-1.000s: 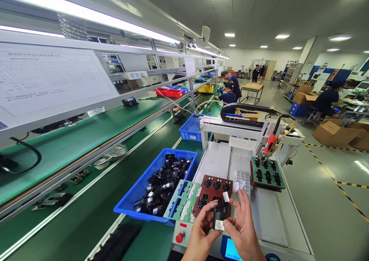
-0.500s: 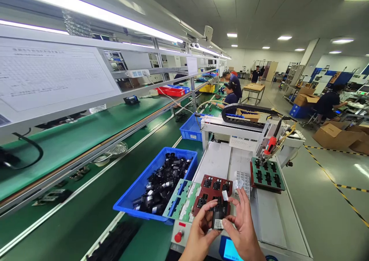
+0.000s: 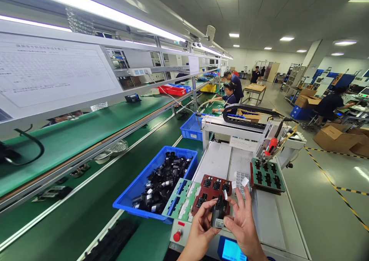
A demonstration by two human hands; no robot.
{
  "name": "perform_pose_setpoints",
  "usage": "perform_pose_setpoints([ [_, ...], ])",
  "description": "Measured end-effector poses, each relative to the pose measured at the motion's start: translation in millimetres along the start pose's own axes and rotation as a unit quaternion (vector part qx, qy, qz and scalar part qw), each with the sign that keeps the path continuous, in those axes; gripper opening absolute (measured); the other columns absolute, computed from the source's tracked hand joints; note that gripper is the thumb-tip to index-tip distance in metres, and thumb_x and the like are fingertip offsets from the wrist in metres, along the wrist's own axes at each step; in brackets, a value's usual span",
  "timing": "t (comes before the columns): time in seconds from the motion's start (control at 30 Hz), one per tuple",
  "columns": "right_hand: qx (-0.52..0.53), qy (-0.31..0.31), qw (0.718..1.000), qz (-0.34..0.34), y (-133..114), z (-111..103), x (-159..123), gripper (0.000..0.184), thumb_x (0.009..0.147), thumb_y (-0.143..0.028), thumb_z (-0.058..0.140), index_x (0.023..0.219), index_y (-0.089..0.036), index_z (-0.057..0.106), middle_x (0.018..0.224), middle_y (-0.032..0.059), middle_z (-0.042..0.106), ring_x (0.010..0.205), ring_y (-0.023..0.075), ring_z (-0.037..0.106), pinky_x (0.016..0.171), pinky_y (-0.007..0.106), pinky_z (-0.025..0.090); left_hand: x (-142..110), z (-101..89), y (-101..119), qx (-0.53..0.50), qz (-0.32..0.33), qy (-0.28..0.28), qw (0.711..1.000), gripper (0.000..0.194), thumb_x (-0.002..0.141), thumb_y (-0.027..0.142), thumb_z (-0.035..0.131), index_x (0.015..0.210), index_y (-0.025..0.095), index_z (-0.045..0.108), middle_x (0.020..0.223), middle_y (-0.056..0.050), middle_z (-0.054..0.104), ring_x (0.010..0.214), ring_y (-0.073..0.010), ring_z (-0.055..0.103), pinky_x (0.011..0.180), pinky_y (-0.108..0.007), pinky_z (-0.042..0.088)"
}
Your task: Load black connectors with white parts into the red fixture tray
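My left hand (image 3: 198, 228) is closed around a black, ribbed cylindrical part (image 3: 218, 210), held tilted over the front of the machine. A small white printed label (image 3: 219, 223) sits on its lower end. The thumb of my right hand (image 3: 243, 218) presses at that label's edge, so this hand also grips the part, with its upper fingers spread. Small white stickers (image 3: 245, 181) cling to those fingertips. Behind the hands lies a dark red fixture (image 3: 211, 190) with black pieces in its slots. A sheet of white labels (image 3: 242, 178) lies beyond my right fingers.
A blue bin (image 3: 135, 190) full of black parts stands left, beside a pale green fixture plate (image 3: 181, 199). A gantry with a red screwdriver (image 3: 271, 146) stands over a green fixture (image 3: 268, 174). A red button (image 3: 177, 236) is on the front panel. Co-workers (image 3: 230, 95) sit and stand farther back.
The black part has tilted slightly in my hands. My right upper fingers have spread farther apart, with the stickers on them shifting.
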State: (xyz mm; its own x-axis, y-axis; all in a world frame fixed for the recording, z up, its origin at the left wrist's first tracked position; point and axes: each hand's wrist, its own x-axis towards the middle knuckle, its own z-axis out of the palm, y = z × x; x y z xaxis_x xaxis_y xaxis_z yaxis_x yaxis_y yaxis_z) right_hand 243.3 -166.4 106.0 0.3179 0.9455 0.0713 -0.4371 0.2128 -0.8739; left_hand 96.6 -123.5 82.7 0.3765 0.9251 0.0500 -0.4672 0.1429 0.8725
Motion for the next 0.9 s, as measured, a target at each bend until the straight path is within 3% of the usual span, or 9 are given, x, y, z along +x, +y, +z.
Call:
perform_pose_setpoints([
  [0.23,-0.064,-0.007,0.998,-0.013,-7.9,6.4,-3.9,0.097,0.088,-0.037,0.079,0.16,-0.049,0.016,0.173,0.0065,0.01,0.134,0.0307,0.045,0.077,0.035,0.06,-1.8,-2.5,-4.2,-0.003,0.013,-0.002,1.0,0.06,0.069,0.029,0.094,0.124,0.027,0.07,0.137,-0.012,0.068,0.115,-0.0315,0.07,0.094,-0.038,0.059],
  [0.4,-0.09,0.012,0.996,-0.018,-9.7,11.0,-6.1,0.092,0.09,-0.04,0.076,0.16,-0.048,0.016,0.173,0.0063,0.012,0.136,0.0306,0.043,0.08,0.036,0.06,-4.1,-2.8,-4.5,0.008,0.017,0.019,1.0,0.057,0.07,0.028,0.093,0.122,0.027,0.071,0.142,-0.013,0.065,0.122,-0.0353,0.068,0.096,-0.042,0.06],
  [0.67,-0.144,0.023,0.988,-0.051,-3.6,8.9,-8.5,0.086,0.093,-0.043,0.073,0.161,-0.044,0.02,0.171,0.0102,0.018,0.136,0.0326,0.049,0.077,0.036,0.062,-4.0,-3.1,-2.1,-0.004,0.016,0.013,1.0,0.055,0.071,0.025,0.093,0.121,0.033,0.072,0.14,-0.008,0.066,0.118,-0.0295,0.069,0.096,-0.036,0.057],
  [0.8,-0.221,0.03,0.968,-0.117,12.6,2.8,-16.8,0.077,0.097,-0.037,0.071,0.16,-0.042,0.027,0.161,0.0159,0.037,0.105,0.0267,0.068,0.077,0.042,0.064,-4.8,-3.0,-1.6,-0.008,0.007,0.025,1.0,0.056,0.069,0.026,0.094,0.121,0.03,0.072,0.136,-0.01,0.067,0.116,-0.0288,0.068,0.098,-0.036,0.055],
  [0.9,-0.253,0.035,0.951,-0.172,20.1,0.3,-18.3,0.066,0.097,-0.032,0.071,0.153,-0.044,0.039,0.162,0.0141,0.036,0.09,0.022,0.071,0.079,0.046,0.065,-5.7,-3.3,0.0,-0.022,0.003,0.01,1.0,0.064,0.067,0.034,0.096,0.125,0.028,0.07,0.126,-0.01,0.071,0.108,-0.0272,0.069,0.09,-0.033,0.056],
])
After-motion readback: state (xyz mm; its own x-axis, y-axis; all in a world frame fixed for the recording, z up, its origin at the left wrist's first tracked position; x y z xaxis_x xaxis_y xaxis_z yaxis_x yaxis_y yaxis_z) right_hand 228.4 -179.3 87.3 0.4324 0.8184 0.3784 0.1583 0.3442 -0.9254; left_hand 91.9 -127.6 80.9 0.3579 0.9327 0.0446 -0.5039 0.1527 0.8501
